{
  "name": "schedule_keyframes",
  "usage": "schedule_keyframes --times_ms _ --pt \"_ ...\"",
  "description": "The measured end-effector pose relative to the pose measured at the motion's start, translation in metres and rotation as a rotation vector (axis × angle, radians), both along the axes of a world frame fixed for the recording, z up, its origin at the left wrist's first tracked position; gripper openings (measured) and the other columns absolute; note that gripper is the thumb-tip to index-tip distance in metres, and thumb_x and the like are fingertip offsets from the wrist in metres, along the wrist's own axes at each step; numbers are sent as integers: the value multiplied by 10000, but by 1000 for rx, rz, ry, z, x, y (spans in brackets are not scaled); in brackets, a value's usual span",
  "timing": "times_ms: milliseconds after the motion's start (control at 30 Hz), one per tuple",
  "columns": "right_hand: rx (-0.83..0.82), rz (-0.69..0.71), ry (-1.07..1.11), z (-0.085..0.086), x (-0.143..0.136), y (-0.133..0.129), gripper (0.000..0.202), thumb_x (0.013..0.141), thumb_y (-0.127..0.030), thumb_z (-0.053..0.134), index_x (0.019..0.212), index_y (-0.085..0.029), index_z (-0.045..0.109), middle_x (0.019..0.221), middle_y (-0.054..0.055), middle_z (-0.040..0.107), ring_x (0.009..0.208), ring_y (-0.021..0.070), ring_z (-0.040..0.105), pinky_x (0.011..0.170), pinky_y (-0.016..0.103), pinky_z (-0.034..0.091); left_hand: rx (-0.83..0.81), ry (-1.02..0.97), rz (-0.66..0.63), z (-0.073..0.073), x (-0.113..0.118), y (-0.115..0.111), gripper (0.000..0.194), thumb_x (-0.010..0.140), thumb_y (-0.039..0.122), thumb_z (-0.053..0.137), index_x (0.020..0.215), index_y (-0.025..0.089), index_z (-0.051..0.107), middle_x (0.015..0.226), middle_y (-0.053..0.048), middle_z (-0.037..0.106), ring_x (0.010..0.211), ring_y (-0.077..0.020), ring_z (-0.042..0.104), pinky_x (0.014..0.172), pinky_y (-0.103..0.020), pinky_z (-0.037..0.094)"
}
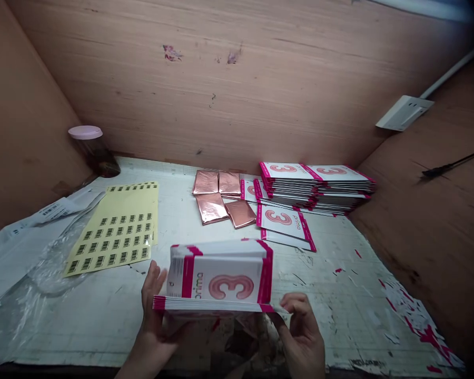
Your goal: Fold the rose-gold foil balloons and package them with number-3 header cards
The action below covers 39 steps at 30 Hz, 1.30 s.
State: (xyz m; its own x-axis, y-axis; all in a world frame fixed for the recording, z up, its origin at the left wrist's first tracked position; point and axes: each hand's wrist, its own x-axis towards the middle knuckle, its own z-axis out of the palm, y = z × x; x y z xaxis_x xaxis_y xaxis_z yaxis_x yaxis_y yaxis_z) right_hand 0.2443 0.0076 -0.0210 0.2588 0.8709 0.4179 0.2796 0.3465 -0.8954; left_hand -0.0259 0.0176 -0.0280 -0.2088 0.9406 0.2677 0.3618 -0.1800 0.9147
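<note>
Between my hands is a stack of white and magenta printed packaging cards (231, 287), each with a pink balloon-like "3" and the word "prima". Some of the cards lean back, fanned away from the thin, even front edge. My left hand (152, 316) cups the left end, fingers up along its side and thumb low behind the front edge. At the right end, the thumb and curled fingers of my right hand (302, 329) grip the corner. Beyond the stack lie loose matching cards (282, 221) and several shiny rose-gold foil packets (211, 208).
Piles of the same cards (319, 187) stand at the back right. On the left are yellow barcode label sheets (118, 226), clear plastic wrap (19, 316) and a pink-lidded jar (97, 152). Magenta and white scraps (414, 321) litter the right. Wooden panels enclose the table; a socket (405, 113) is mounted right.
</note>
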Motion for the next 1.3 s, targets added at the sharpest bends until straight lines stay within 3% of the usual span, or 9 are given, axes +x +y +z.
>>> schedule_keyframes --times_ms 67,133,200,300,533,733,900,1067,1300 --pt "-65 150 141 -2 2 1 84 902 -210 611 885 -238 533 853 24 614 807 183 609 707 303 505 57 82 25 -6 -6 0 545 698 321 809 1174 265 550 1613 -55 174 1482 -331 189 1198 -514 239" --pt "-204 235 220 -7 4 1 60 915 -255 610 947 -233 565 896 43 667 821 189 645 737 313 524 62 58 -17 -12 -12 -2 358 712 307 801 979 233 574 1484 -97 402 1386 -329 387 1120 -494 386" --pt "-343 267 265 -11 4 2 123 897 -314 646 963 -216 609 931 59 688 821 187 648 732 291 523 -78 -77 -89 -16 -14 -4 308 762 344 763 979 226 578 1246 -103 610 1181 -295 590 963 -425 532" --pt "-478 288 429 -10 -1 7 202 876 -392 673 950 -207 639 954 63 709 819 191 650 714 285 527 -376 -313 -135 -9 -9 -3 418 773 428 749 1088 212 579 1049 -92 718 988 -272 690 863 -373 584" --pt "-729 326 831 13 0 18 380 770 -368 800 1056 -177 638 1026 100 740 863 242 709 766 377 573 -687 -645 -182 29 7 11 707 671 422 841 1257 189 522 1210 -139 694 1076 -327 678 907 -411 572" --pt "-828 382 929 12 15 17 281 737 -320 834 874 -142 665 908 98 764 881 251 726 811 382 575 -682 -691 -190 22 6 7 728 681 377 848 1297 178 514 1241 -154 680 1088 -329 675 951 -425 550" --pt "-905 467 1004 13 19 16 350 759 -323 817 1017 -126 688 940 117 764 922 265 725 836 405 572 -676 -672 -208 19 7 5 765 707 370 835 1345 175 462 1251 -152 673 1115 -315 662 973 -406 540" --pt "-884 419 1005 12 20 14 311 762 -292 816 999 -119 711 947 115 765 945 265 720 893 424 551 -674 -649 -217 22 6 7 717 739 364 817 1335 192 457 1285 -131 657 1161 -300 639 988 -375 531" --pt "-904 502 1130 21 16 6 381 806 -362 760 1099 -123 711 1015 133 752 1005 294 700 947 464 519 -708 -671 -253 19 8 7 654 751 351 809 1295 200 477 1282 -133 655 1174 -319 628 964 -384 543"
